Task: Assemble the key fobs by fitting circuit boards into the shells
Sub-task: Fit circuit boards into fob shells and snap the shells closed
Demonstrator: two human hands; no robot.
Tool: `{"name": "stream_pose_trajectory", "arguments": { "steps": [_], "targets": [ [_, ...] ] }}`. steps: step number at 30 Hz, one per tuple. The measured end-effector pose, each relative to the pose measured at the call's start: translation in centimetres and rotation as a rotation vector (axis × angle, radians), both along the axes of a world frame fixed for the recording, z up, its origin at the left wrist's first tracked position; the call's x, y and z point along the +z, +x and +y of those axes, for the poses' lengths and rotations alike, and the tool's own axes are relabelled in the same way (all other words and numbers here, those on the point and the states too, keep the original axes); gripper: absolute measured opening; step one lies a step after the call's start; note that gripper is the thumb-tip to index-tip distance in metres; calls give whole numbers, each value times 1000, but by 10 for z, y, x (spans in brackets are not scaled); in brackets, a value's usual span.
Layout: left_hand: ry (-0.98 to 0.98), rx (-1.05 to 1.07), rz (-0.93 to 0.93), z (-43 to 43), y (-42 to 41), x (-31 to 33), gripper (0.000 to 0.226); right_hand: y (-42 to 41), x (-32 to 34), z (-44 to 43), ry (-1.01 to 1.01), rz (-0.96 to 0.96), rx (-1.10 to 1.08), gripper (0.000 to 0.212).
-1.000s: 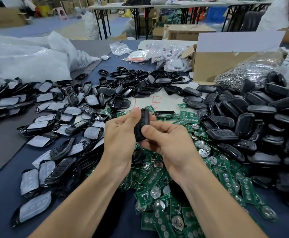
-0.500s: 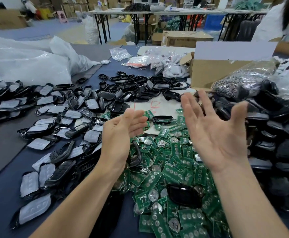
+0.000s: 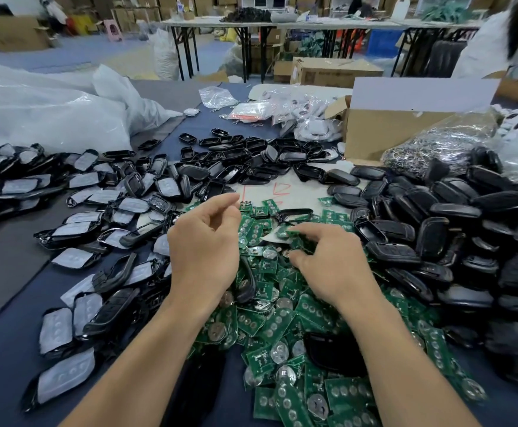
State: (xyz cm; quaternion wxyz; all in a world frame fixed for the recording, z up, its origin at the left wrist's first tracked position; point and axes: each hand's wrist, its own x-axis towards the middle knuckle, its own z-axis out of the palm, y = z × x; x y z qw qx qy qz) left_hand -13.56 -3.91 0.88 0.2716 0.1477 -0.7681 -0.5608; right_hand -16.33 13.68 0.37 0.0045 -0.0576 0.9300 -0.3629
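head view. my left hand (image 3: 204, 248) hovers over the near-left edge of the heap of green rectangular circuit boards with round silver coin cells (image 3: 282, 322), fingers loosely curled and holding nothing. my right hand (image 3: 328, 266) is palm-down on the same heap, fingertips (image 3: 310, 231) touching a board toward its far side; whether they pinch it i cannot tell. glossy black plastic key fob shells (image 3: 436, 232) are heaped just right of the boards. shell halves with pale grey rubber button pads (image 3: 76, 223) lie to the left. all rest on a dark blue table cover (image 3: 2, 365). a brown cardboard box (image 3: 384, 134) stands at the far right.
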Motion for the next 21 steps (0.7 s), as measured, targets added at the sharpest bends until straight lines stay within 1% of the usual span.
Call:
{"name": "stream_pose_trajectory", "arguments": {
  "steps": [3, 4, 6, 8, 13, 16, 18, 19, 21],
  "targets": [
    [-130, -5, -63, -2, -1, -1, 29, 3, -4, -1, -193, 64, -53, 20],
    [-168, -15, -86, -2, 0, -2, 32, 3, -5, -1, -263, 88, -65, 20],
    [-251, -34, -122, 0, 2, -1, 36, 0, -6, 1, -414, 107, -95, 9],
    [-328, -61, -142, 2, 4, 0, 39, -2, -5, 4, -513, 118, -121, 20],
    [-451, -47, -145, 1, 6, 0, 48, -5, 0, 9, -803, 110, -250, 28],
    [-486, -50, -134, -3, 7, -1, 53, -5, 0, 8, -831, 138, -259, 17],
    [-519, -56, -155, -5, 5, 2, 57, -2, -1, 6, -785, 126, -231, 14],
    [-567, -60, -179, -6, 2, 5, 58, -2, -3, 7, -736, 120, -210, 17],
    [-756, -51, -245, -12, -10, 10, 55, -2, -5, 7, -603, 108, -165, 22]
  ]
}}
